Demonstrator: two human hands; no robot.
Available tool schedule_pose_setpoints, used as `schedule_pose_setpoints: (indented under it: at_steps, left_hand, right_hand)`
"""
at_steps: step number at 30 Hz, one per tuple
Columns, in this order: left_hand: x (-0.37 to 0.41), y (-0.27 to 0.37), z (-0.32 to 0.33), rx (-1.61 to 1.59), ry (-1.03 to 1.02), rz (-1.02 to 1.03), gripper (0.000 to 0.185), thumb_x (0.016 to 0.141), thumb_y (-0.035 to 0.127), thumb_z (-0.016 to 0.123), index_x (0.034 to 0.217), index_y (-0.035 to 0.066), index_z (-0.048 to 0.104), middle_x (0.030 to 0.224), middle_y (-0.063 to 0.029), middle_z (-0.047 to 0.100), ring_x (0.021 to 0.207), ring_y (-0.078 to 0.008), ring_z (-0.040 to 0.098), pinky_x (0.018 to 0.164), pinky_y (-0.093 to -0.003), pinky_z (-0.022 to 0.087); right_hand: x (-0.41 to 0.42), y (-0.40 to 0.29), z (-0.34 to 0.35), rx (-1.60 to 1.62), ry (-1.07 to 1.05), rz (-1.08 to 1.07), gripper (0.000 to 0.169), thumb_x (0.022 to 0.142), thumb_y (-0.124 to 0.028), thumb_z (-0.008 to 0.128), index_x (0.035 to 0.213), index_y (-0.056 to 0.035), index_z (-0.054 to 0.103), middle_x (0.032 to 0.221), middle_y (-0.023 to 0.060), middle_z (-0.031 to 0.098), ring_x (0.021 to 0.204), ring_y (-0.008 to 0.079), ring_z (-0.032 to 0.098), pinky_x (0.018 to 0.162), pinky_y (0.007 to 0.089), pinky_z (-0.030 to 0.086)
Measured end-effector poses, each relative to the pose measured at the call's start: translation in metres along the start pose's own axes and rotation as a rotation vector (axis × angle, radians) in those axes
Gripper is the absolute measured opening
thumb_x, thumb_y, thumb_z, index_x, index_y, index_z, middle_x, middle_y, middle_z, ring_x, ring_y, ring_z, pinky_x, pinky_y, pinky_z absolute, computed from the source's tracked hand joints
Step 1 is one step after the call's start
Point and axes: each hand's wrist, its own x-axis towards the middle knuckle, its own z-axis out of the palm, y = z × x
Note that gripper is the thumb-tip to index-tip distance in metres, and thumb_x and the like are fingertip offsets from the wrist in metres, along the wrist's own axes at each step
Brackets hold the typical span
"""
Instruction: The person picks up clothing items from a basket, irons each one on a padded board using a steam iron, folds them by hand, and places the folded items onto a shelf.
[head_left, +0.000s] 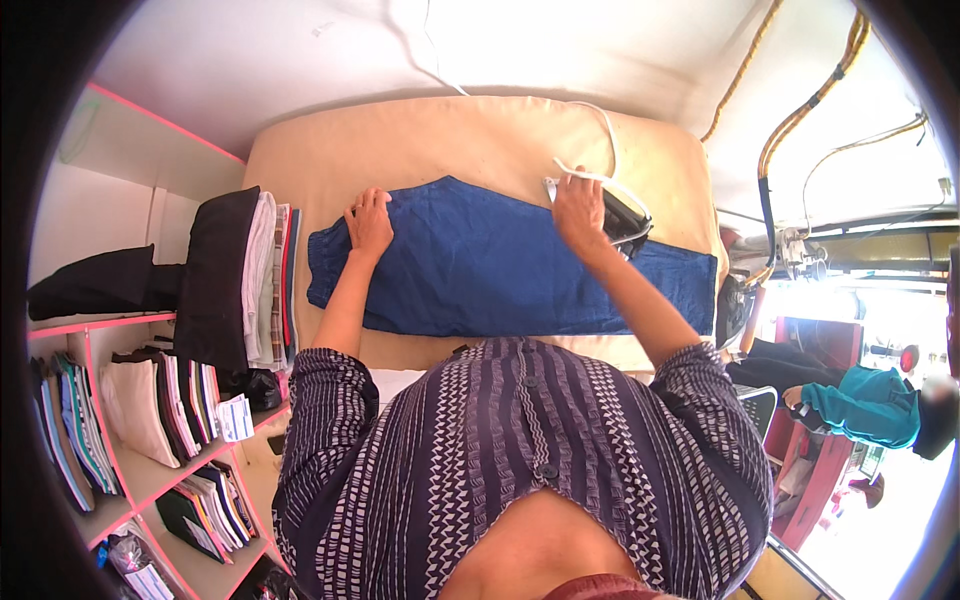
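Note:
A pair of blue trousers (480, 262), folded lengthwise, lies flat on the beige padded table (480, 135), its gathered elastic waistband (322, 266) at the left. My left hand (370, 223) touches the cloth's upper edge close to the waistband; whether the fingers grip the cloth or just rest on it cannot be made out. My right hand (581, 210) is closed around the handle of a clothes iron (626, 221), which is over the upper edge of the trousers, right of the middle. The iron's soleplate is hidden.
A white cord (616, 142) loops behind the iron. Folded clothes (262, 277) stand stacked at the table's left, beside pink-edged shelves (169, 480) of garments. Another dark iron-like appliance (736, 309) sits past the right edge. A person in a teal top (870, 405) is farther right.

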Motion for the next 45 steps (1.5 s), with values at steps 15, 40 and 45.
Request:
schedule_pose_setpoints:
  at_steps: [15, 40, 45]
  left_hand:
    - [0.027, -0.074, 0.0, -0.081, -0.681, -0.194, 0.038, 0.069, 0.008, 0.053, 0.106, 0.015, 0.061, 0.116, -0.0065, 0.062, 0.11, -0.0254, 0.055, 0.094, -0.0461, 0.03]
    - [-0.049, 0.026, -0.008, -0.138, -0.252, 0.155, 0.048, 0.085, 0.01, 0.05, 0.131, 0.02, 0.048, 0.134, -0.003, 0.047, 0.124, -0.0195, 0.043, 0.1, -0.0476, 0.027]
    - [-0.014, -0.05, -0.025, -0.071, -0.443, -0.086, 0.037, 0.068, 0.003, 0.065, 0.1, 0.018, 0.058, 0.11, -0.0001, 0.059, 0.11, -0.0187, 0.052, 0.089, -0.0449, 0.031]
  right_hand:
    - [0.024, -0.1, 0.024, 0.631, -0.519, -0.103, 0.043, 0.074, -0.019, 0.069, 0.113, -0.0115, 0.054, 0.113, 0.0104, 0.057, 0.11, 0.0284, 0.052, 0.091, 0.0426, 0.039]
    - [-0.005, 0.029, -0.01, 0.29, 0.084, -0.087, 0.035, 0.079, -0.014, 0.061, 0.113, -0.0053, 0.056, 0.102, 0.0141, 0.053, 0.096, 0.03, 0.053, 0.081, 0.0417, 0.043]
    - [0.011, 0.046, -0.008, 0.414, -0.46, 0.101, 0.039, 0.087, -0.038, 0.059, 0.106, -0.0038, 0.057, 0.091, 0.0224, 0.064, 0.085, 0.0398, 0.061, 0.074, 0.0466, 0.048]
